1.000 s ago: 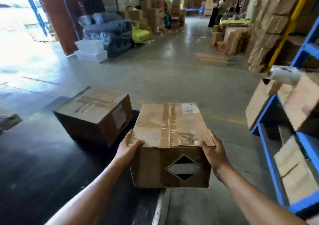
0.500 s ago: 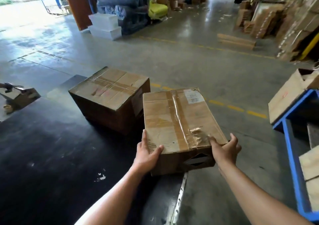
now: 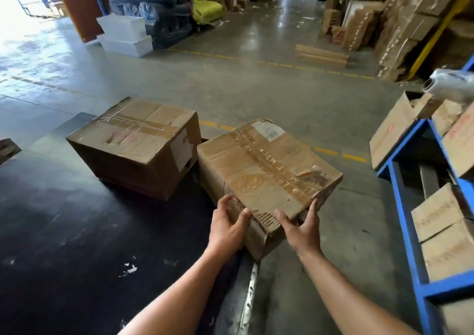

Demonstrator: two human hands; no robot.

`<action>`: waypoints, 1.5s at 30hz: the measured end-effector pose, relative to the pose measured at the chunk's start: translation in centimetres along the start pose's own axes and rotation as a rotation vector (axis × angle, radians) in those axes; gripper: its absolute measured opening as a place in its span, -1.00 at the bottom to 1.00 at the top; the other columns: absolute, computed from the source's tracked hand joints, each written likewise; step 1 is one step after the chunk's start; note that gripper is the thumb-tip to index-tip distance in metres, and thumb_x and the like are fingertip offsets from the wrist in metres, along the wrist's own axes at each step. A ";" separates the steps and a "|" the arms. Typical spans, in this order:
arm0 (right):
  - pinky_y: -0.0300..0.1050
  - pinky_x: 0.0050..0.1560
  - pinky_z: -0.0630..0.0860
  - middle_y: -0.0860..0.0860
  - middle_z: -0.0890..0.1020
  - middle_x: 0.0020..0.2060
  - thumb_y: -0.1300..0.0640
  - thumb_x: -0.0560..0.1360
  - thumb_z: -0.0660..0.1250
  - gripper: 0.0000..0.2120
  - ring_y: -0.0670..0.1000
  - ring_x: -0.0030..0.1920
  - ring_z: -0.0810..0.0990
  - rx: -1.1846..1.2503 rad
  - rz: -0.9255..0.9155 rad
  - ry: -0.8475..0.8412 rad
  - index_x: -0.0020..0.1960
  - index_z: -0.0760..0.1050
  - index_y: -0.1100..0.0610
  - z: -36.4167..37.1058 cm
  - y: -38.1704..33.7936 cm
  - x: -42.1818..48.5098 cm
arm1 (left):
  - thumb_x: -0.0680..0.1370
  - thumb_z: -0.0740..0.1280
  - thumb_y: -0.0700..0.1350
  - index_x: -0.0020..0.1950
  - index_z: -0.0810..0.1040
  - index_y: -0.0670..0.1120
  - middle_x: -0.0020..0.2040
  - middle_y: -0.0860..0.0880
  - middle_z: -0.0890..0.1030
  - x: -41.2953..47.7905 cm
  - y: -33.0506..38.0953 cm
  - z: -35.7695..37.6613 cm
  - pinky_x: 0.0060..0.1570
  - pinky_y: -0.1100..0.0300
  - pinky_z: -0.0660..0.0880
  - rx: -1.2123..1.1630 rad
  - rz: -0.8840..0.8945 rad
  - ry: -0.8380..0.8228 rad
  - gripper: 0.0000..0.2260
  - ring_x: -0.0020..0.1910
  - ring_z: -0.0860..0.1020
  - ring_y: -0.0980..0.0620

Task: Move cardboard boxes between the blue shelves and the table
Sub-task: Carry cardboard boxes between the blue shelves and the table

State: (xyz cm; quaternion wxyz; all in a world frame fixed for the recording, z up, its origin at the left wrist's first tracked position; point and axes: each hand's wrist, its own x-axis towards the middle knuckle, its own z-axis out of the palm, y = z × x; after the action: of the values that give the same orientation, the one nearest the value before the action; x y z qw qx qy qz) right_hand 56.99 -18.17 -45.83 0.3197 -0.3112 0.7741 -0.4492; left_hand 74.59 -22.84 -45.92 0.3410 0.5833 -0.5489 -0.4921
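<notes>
Cardboard, taped along its top, the taped box [image 3: 266, 170] is lying at the right edge of the black table [image 3: 77, 232], near corner overhanging, far-left corner just beside a second box [image 3: 133, 142]. Bare concrete floor [image 3: 346, 206] is separating the table from the blue shelves [image 3: 402, 206]. The left hand [image 3: 227, 228] and right hand [image 3: 301, 232] are gripping the crushed near corner, fingers curled. A white label [image 3: 268, 130] is showing print (too small to read).

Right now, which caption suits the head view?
The left hand and right hand grip a taped box at the table edge, beside a second box.
</notes>
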 end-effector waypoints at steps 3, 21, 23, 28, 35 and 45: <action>0.05 0.52 0.19 0.06 0.11 0.61 -0.12 0.40 0.52 0.06 0.11 0.57 0.16 0.010 0.027 -0.095 0.63 -0.14 -0.03 -2.3 0.7 1.1 | 0.47 0.47 0.21 0.59 0.17 0.10 0.46 -0.09 0.34 2.7 0.6 -2.2 0.38 0.15 0.32 0.060 -0.008 0.103 -0.22 0.42 0.39 -0.07; 0.15 0.49 0.27 -0.01 0.25 0.57 0.04 0.52 0.43 -0.25 0.04 0.54 0.23 0.049 -0.047 -0.177 0.59 0.13 -0.13 -3.3 -0.9 7.2 | 0.28 0.60 0.24 0.44 0.26 0.13 0.45 0.00 0.30 9.9 -0.5 -8.9 0.40 0.03 0.38 0.097 0.011 0.204 -0.15 0.41 0.38 -0.06; 0.14 0.49 0.27 -0.01 0.26 0.56 0.03 0.54 0.41 -0.28 0.04 0.54 0.23 0.028 -0.055 -0.159 0.59 0.14 -0.12 -3.2 -0.8 7.2 | 0.27 0.61 0.24 0.56 0.16 0.12 0.49 -0.03 0.34 10.7 -0.3 -9.4 0.41 -0.02 0.39 0.037 -0.050 0.189 -0.01 0.43 0.39 -0.07; 0.02 0.41 0.32 0.03 0.31 0.54 -0.01 0.58 0.33 -0.38 0.09 0.51 0.31 -0.056 -0.082 0.001 0.58 0.19 -0.04 -2.7 -0.8 5.7 | 0.18 0.59 0.37 0.57 0.21 0.23 0.28 0.01 0.27 9.7 -1.6 -9.9 0.34 0.01 0.42 0.154 -0.086 0.107 0.04 0.29 0.39 -0.04; 0.27 0.29 0.42 0.19 0.29 0.43 -0.08 0.53 0.38 -0.42 0.24 0.40 0.33 -0.169 -0.056 0.439 0.47 0.30 0.05 1.1 -0.1 0.1 | 0.13 0.43 0.57 0.49 0.20 0.38 0.19 0.01 0.29 5.6 -2.4 -8.8 0.21 -0.04 0.52 0.243 -0.100 0.195 -0.02 0.16 0.44 -0.03; 0.08 0.47 0.21 0.13 -0.05 0.62 -0.12 0.44 0.48 0.01 0.14 0.60 -0.02 -0.141 0.029 0.152 0.63 -0.12 0.04 4.4 -3.8 2.7 | 0.26 0.33 0.53 0.33 0.46 0.13 -0.03 0.11 0.47 -1.8 -4.5 -3.8 0.06 0.15 0.48 0.251 0.098 0.335 -0.24 0.05 0.50 0.05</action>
State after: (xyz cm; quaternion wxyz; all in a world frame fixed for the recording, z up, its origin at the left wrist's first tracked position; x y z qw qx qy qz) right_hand 59.52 -23.92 -44.70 0.2441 -0.2867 0.8302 -0.4111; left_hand 79.78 -20.93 -48.74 0.3758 0.6675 -0.5692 -0.2986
